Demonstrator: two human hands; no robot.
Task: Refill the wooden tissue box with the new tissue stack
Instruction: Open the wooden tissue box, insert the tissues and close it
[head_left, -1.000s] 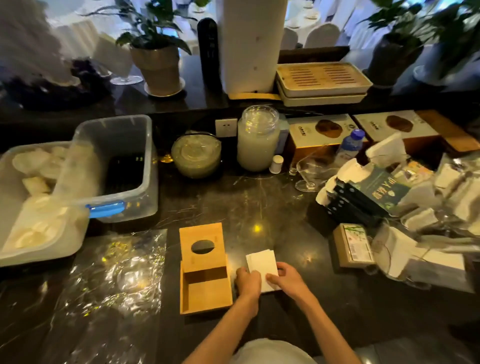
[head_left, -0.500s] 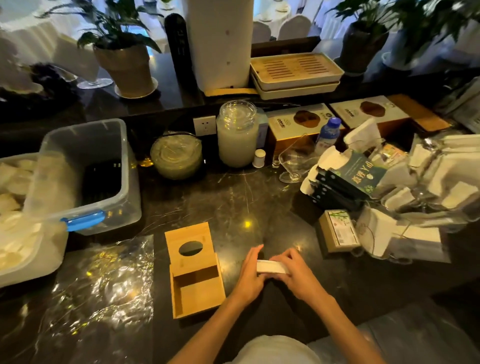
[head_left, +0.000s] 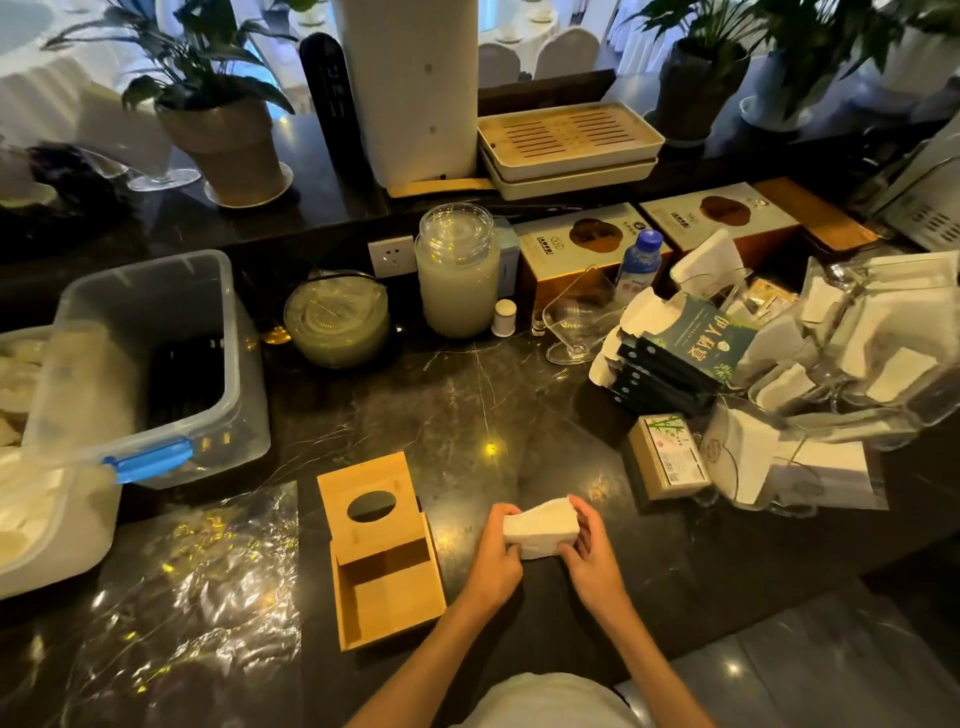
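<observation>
The wooden tissue box (head_left: 388, 597) lies open and empty on the dark marble counter. Its sliding lid (head_left: 368, 501), with an oval hole, is pushed toward the far end. Just right of the box, a white tissue stack (head_left: 543, 527) is held above the counter, bent between both hands. My left hand (head_left: 496, 558) grips its left end and my right hand (head_left: 589, 556) grips its right end.
Crinkled clear plastic wrap (head_left: 192, 587) lies left of the box. A clear bin with a blue latch (head_left: 150, 364) stands at the left. Glass jars (head_left: 457, 270), a wrapped tissue pack (head_left: 667, 457) and piled tissue packets (head_left: 810, 364) crowd the back and right.
The tissue stack lay flat on the counter under my hands; both hands have lifted it and squeezed it into a bend. The camera view shifted slightly.
</observation>
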